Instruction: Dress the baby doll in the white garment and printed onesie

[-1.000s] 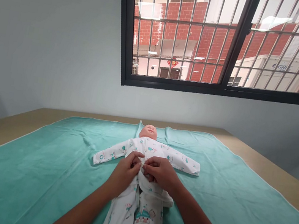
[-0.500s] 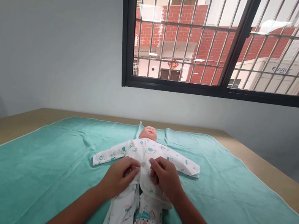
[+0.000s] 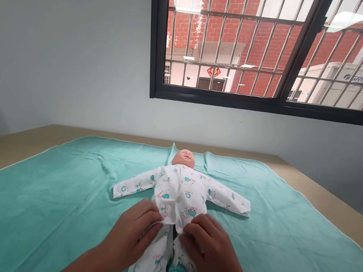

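A baby doll [image 3: 184, 157] lies on its back on a teal blanket [image 3: 53, 188], dressed in a white printed sleepsuit [image 3: 180, 194] with its sleeves spread out. My left hand [image 3: 131, 235] rests on the suit at the doll's left hip, fingers lying flat along the lower hem of the top. My right hand [image 3: 212, 249] lies flat on the other hip, fingers stretched toward the middle. Both hands press the cloth and grip nothing. The suit's front is closed, with a button showing on the chest.
The blanket covers a tan table [image 3: 338, 201] set against a pale wall. Above it is a barred, dark-framed window [image 3: 281, 46] looking onto a red brick building.
Both hands slid down from the doll's belly, where they pinched the suit's front edges, to the hips and flattened out. The front of the suit now lies closed and smooth.
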Action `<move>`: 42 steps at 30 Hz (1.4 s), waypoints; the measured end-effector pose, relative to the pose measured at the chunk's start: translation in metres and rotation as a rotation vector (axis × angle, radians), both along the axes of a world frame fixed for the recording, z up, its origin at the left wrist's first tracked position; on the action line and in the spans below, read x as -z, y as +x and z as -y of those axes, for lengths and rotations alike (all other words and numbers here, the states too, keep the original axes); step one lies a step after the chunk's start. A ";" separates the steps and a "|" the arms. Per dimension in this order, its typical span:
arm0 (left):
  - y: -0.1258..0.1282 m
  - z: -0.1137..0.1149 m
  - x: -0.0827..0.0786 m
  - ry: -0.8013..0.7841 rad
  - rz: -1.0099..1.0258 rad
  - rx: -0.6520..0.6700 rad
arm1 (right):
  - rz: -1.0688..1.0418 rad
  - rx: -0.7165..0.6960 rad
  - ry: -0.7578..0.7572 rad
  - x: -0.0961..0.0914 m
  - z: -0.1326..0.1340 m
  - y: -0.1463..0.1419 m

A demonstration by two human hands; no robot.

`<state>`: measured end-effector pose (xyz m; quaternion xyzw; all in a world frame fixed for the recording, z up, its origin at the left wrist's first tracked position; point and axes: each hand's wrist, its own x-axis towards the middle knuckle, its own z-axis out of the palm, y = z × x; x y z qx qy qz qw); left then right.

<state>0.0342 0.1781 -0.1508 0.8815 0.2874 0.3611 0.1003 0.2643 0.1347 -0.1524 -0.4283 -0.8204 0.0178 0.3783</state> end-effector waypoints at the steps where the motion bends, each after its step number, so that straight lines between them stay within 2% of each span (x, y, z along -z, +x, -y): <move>1: -0.002 0.001 -0.002 -0.005 0.020 0.015 | -0.008 -0.006 0.019 0.000 0.000 -0.001; 6: -0.005 0.010 -0.009 -0.044 -0.005 0.070 | -0.119 -0.033 0.038 -0.002 0.004 0.003; 10: -0.002 0.013 -0.006 -0.073 -0.048 0.122 | -0.050 -0.082 -0.015 -0.004 0.007 0.002; 14: -0.004 0.009 0.000 -0.225 0.047 0.020 | -0.031 -0.117 -0.064 -0.006 0.008 0.000; 18: -0.009 -0.002 0.006 -0.299 0.057 -0.072 | -0.191 -0.026 -0.155 -0.005 0.003 0.008; 21: -0.011 -0.008 0.009 -0.314 0.079 -0.067 | -0.255 0.055 -0.233 -0.001 -0.002 0.014; 26: -0.010 -0.008 0.014 -0.346 0.049 -0.047 | -0.265 0.043 -0.301 0.004 -0.011 0.018; 28: -0.009 -0.008 0.014 -0.379 0.064 -0.043 | -0.320 0.091 -0.330 0.007 -0.018 0.026; 30: -0.011 -0.013 0.015 -0.412 0.115 -0.129 | -0.396 0.186 -0.329 0.013 -0.029 0.042; 32: -0.020 -0.026 0.018 -0.407 0.164 -0.292 | -0.444 0.333 -0.259 0.021 -0.043 0.068; 35: -0.048 -0.058 0.027 -0.292 0.188 -0.593 | -0.394 0.707 -0.086 0.038 -0.062 0.119; 36: -0.060 -0.070 0.032 -0.246 0.179 -0.691 | -0.381 0.828 -0.076 0.044 -0.066 0.135; 37: -0.072 -0.081 0.037 -0.222 0.158 -0.773 | -0.377 0.908 -0.124 0.049 -0.069 0.149; 39: -0.093 -0.100 0.046 -0.268 0.115 -0.872 | -0.333 0.952 -0.291 0.058 -0.073 0.169; 42: -0.112 -0.112 0.054 -0.446 0.195 -0.864 | -0.235 0.916 -0.473 0.063 -0.076 0.178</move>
